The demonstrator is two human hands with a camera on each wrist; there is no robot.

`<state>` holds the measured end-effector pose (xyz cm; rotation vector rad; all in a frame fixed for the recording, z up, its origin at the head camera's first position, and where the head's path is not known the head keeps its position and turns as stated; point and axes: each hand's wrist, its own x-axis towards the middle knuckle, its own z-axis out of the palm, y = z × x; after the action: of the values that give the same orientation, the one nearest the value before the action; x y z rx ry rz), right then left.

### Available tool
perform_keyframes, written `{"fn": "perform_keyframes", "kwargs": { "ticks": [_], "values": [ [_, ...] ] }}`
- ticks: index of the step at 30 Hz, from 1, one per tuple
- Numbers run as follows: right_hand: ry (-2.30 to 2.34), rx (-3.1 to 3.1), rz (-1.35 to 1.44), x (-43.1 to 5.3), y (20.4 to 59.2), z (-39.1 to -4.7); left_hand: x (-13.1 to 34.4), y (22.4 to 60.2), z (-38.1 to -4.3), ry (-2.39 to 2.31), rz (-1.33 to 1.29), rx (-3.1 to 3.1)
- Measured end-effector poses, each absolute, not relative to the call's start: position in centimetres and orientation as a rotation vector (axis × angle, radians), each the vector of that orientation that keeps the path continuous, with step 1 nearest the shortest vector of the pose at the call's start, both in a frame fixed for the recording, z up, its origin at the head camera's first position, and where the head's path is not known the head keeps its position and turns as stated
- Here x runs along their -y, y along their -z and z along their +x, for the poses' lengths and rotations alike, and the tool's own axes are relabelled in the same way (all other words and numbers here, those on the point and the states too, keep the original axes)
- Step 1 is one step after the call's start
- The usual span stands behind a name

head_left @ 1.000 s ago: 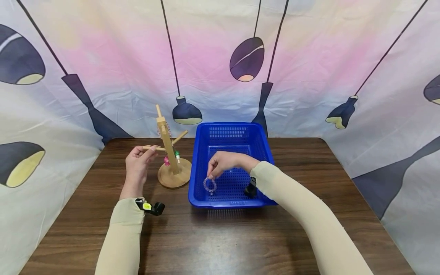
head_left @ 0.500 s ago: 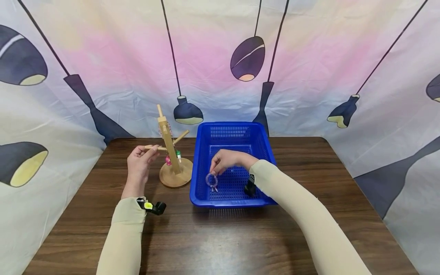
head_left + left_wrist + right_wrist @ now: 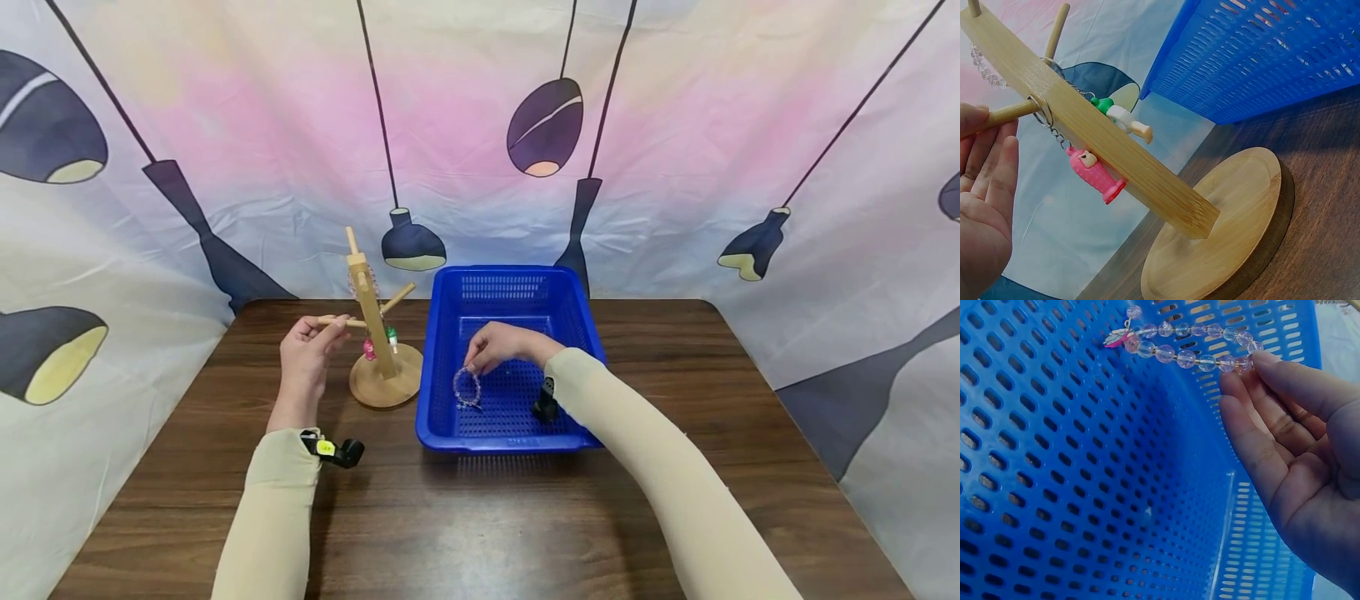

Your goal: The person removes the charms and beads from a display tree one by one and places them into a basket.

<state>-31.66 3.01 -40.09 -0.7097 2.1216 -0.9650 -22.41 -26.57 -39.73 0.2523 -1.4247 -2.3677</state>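
My left hand (image 3: 305,354) pinches the end of a peg on a wooden stand (image 3: 375,321) with a round base. On that peg, in the left wrist view, hangs a keychain with a pink figure (image 3: 1092,172). Another keychain with a green and white figure (image 3: 1121,117) hangs from a peg behind the post, and a clear beaded bracelet (image 3: 986,70) shows higher up. Over the blue basket (image 3: 510,444), my right hand (image 3: 504,346) pinches a pink and clear beaded bracelet (image 3: 1186,359) between thumb and fingertips. A small pink charm (image 3: 1116,339) dangles from the bracelet's far side.
The basket stands right of the stand on a dark wooden table (image 3: 480,533). Behind the table hangs a cloth backdrop (image 3: 480,125) printed with lamps. A black wrist camera (image 3: 341,452) is strapped at the left cuff.
My right hand has risen slightly with the bracelet, which hangs and turns a little beneath the fingers. The left hand keeps its hold on the peg.
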Motion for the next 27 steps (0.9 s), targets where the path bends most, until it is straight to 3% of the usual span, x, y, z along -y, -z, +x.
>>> {"fn": "perform_keyframes", "kwargs": {
  "ticks": [27],
  "values": [
    [0.979, -2.164, -0.651, -3.1, 42.1, -32.6, 26.6, 39.8, -22.5, 2.360, 0.244, 1.444]
  ]
}}
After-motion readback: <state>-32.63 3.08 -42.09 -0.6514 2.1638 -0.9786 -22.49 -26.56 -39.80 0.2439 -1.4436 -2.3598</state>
